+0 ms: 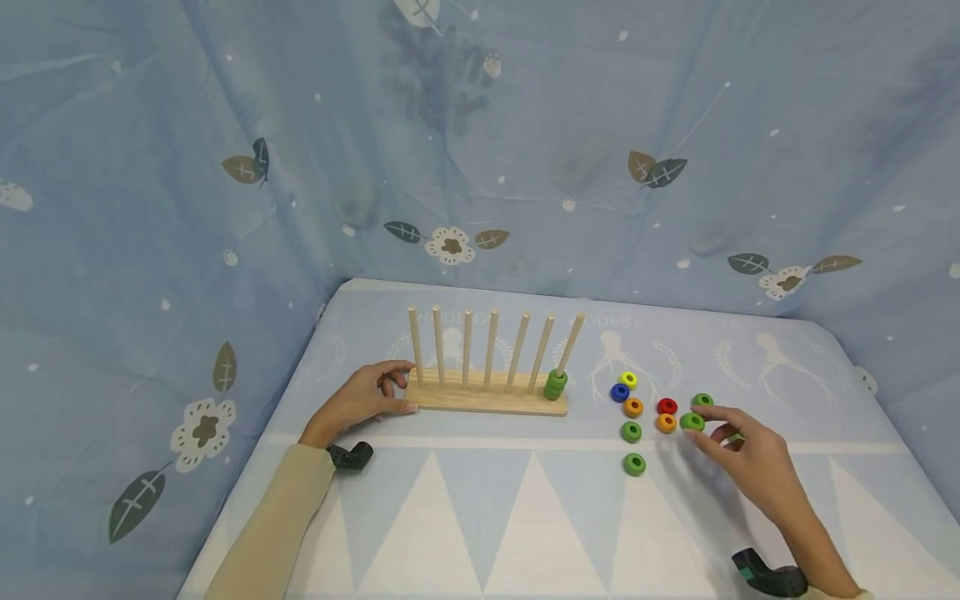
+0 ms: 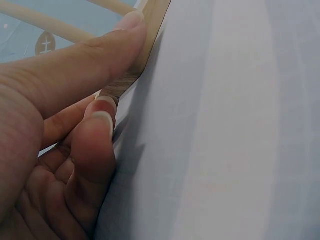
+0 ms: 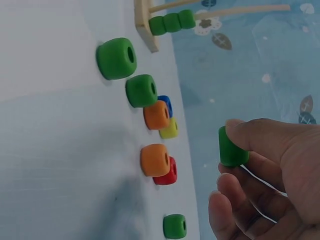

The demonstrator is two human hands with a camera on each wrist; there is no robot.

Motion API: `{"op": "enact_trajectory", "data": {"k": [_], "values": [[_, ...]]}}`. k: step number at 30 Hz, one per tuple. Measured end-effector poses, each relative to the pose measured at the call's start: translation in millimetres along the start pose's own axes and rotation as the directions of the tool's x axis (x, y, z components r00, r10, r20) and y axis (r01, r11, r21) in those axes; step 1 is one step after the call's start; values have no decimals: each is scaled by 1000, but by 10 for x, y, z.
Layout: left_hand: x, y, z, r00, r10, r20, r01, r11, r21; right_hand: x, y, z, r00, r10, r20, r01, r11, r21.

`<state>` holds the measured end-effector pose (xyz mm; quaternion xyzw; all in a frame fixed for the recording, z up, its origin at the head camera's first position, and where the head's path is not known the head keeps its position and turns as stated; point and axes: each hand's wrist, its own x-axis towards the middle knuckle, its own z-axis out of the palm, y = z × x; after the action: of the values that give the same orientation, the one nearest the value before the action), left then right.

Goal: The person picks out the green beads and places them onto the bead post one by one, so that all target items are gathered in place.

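A pale wooden peg stand [image 1: 487, 402] with a row of upright pegs sits on the table. My left hand [image 1: 367, 396] holds its left end; in the left wrist view the thumb [image 2: 95, 65] lies on the base's edge and the other fingers curl behind it. Three green beads [image 3: 172, 22] are stacked on the rightmost peg. To the right, my right hand [image 1: 750, 458] pinches a green bead [image 3: 232, 149] between thumb and finger, lifted off the table. Another green bead [image 1: 702, 400] rests on the cloth just beyond it.
Between stand and right hand lie loose beads: yellow [image 1: 628, 380], blue [image 1: 619, 392], orange [image 1: 633, 407], red [image 1: 667, 406], a second orange bead [image 1: 666, 423] and two green beads, one [image 1: 634, 464] nearest the front. Patterned blue curtains [image 1: 525, 167] enclose the table.
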<state>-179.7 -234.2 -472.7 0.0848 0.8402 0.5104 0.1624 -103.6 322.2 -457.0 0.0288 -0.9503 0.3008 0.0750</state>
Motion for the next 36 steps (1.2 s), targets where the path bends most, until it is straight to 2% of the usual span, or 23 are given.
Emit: {"op": "enact_trajectory", "data": {"k": [9, 20, 29, 36], "values": [[15, -37, 5, 1000, 0, 0, 0, 1000, -3, 55, -90, -68, 999, -43, -25, 42, 999, -18], [-16, 30, -9, 1000, 13, 10, -13, 1000, -4, 107, -225, -141, 999, -43, -24, 42, 999, -24], [1, 1, -4, 1000, 9, 5, -9, 1000, -6, 157, -283, -187, 993, -105, -59, 104, 994, -14], [2, -15, -1, 1000, 14, 0, -14, 1000, 1, 192, -354, -225, 992, -112, -55, 112, 994, -15]]}}
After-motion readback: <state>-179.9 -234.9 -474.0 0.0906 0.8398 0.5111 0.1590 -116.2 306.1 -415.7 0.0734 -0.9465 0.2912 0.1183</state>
